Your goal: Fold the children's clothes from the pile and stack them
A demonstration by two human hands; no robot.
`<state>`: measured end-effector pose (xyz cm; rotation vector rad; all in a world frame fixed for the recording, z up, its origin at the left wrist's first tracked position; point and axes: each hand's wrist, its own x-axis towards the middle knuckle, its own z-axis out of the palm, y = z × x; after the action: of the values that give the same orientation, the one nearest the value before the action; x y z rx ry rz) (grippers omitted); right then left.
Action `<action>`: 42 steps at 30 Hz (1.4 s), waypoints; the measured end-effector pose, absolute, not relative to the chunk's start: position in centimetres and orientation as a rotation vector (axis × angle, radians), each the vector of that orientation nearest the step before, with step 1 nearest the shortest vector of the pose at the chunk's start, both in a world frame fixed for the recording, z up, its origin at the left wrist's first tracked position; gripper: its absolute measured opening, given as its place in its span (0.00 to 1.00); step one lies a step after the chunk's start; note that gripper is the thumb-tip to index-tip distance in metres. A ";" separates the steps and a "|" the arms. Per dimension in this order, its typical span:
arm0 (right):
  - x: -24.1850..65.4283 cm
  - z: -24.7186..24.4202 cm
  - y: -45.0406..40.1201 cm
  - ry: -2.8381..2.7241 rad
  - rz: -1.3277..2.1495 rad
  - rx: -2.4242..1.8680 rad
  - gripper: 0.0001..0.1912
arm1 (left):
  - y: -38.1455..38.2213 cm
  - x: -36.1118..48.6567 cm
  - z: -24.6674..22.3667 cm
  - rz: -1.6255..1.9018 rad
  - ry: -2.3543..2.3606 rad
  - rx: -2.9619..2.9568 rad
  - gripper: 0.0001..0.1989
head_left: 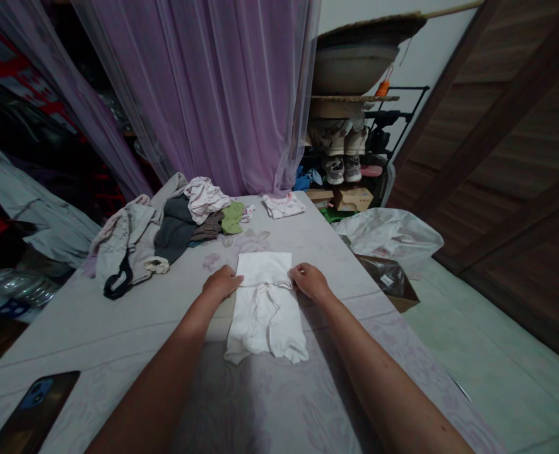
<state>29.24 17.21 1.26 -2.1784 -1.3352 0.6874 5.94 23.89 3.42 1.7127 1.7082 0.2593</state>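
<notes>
A white garment, seemingly a small shirt [267, 321], lies on the bed in front of me. Its far part is folded over into a flat band, while the near part is rumpled with a wavy lower edge. My left hand [221, 284] pinches the left edge of the fold between thumb and fingers. At the opposite edge, my right hand [309, 280] grips the cloth the same way, fingers curled. Beyond the hands, a folded white garment with a pink print [284, 205] rests near the far edge of the bed.
A heap of clothes [166, 221] sits at the back left. A phone [36, 410] lies at the near left. Purple curtains [204, 94] hang behind the bed. To the right are a shoe rack [350, 145], a clear plastic bag [393, 233] and a cardboard box [405, 301] on the floor.
</notes>
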 end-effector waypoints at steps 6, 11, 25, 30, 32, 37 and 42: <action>28.8 0.9 18.2 -1.046 0.957 -1.909 0.17 | 20.1 9.4 3.7 0.428 1.481 2.522 0.10; 28.0 1.9 18.5 -0.829 1.122 -1.740 0.20 | 18.9 13.1 2.1 0.479 1.479 2.530 0.20; 29.3 0.6 17.2 -1.418 0.579 -2.118 0.17 | 20.0 12.5 1.7 0.241 1.154 2.749 0.16; 30.1 0.5 18.8 -1.313 0.600 -2.156 0.17 | 20.3 11.8 2.3 0.305 1.053 2.631 0.17; 30.2 0.8 20.0 -1.298 0.608 -2.172 0.15 | 21.3 11.4 2.4 0.370 1.041 2.648 0.17; 29.4 1.5 22.0 -1.299 0.535 -2.256 0.19 | 25.0 10.0 1.4 0.279 1.137 2.672 0.24; 29.0 1.2 22.6 -1.508 0.295 -2.270 0.22 | 26.5 9.9 -0.4 0.055 1.197 2.691 0.29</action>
<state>29.01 22.62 1.20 -2.2703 -1.5082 0.2945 9.90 26.54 -0.44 2.6906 1.1965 0.0549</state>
